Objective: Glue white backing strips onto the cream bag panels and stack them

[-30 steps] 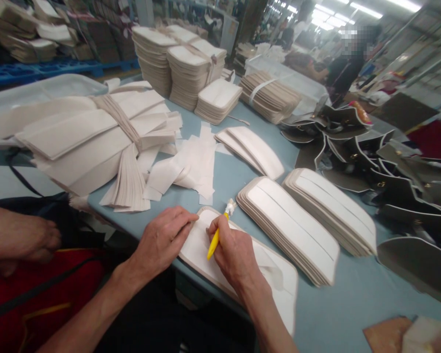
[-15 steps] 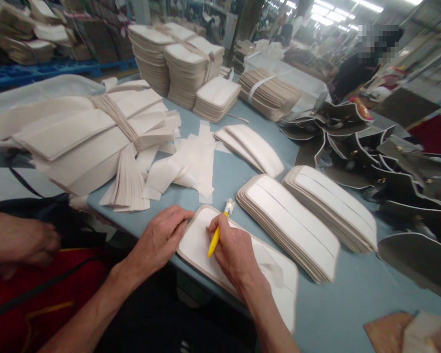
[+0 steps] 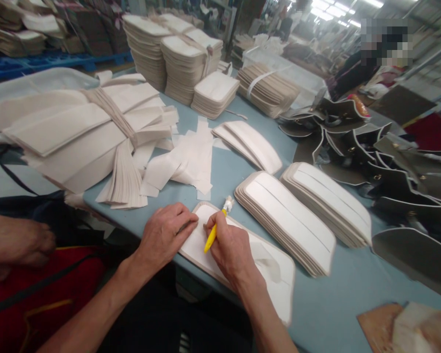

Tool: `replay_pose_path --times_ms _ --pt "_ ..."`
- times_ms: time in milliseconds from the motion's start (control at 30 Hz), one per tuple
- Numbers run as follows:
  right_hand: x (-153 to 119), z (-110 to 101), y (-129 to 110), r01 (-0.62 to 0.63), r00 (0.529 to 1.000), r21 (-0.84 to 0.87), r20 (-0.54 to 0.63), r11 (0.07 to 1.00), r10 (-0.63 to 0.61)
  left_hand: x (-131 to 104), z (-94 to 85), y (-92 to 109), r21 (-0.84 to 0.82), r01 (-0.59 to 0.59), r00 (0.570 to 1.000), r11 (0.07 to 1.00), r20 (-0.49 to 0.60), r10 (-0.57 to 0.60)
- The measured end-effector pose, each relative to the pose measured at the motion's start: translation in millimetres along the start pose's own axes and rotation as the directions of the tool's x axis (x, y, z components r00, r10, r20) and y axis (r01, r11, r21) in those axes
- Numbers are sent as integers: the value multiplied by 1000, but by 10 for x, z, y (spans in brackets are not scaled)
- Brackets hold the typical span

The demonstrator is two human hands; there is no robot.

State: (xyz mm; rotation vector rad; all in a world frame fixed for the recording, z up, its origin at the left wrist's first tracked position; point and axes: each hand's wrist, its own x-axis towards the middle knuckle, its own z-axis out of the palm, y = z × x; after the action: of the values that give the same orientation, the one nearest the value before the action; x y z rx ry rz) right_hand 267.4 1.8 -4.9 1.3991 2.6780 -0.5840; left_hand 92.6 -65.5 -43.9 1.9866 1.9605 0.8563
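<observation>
A white rounded panel with a beige edge (image 3: 279, 299) lies at the table's front edge. My right hand (image 3: 230, 247) rests over it with a yellow brush-like tool (image 3: 210, 238) in its grip, white end up; the fingertips come near the panel's surface. At the panel's left end, my left hand (image 3: 171, 228) has thumb and fingers close together at the edge; whether anything thin is between them is too small to tell. A small translucent piece (image 3: 268, 262) lies on the panel, right of my right hand.
Stacked panels (image 3: 286, 223) and a second stack (image 3: 327, 203) lie to the right. Loose pale strips (image 3: 191, 159) and a tied bundle (image 3: 73, 127) are at the left. Dark pieces (image 3: 360, 152) crowd the far right. Another person's hand (image 3: 18, 240) shows at left.
The view has shifted slightly. My left hand's fingers have drawn closer together at the panel's edge. My right hand keeps hold of the yellow tool.
</observation>
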Motion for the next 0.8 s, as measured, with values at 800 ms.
replay_pose_path --times_ms 800 --pt "-1387 -203 1176 -56 780 -109 -626 992 -25 113 -37 -13 98 57 997 994 55 -63"
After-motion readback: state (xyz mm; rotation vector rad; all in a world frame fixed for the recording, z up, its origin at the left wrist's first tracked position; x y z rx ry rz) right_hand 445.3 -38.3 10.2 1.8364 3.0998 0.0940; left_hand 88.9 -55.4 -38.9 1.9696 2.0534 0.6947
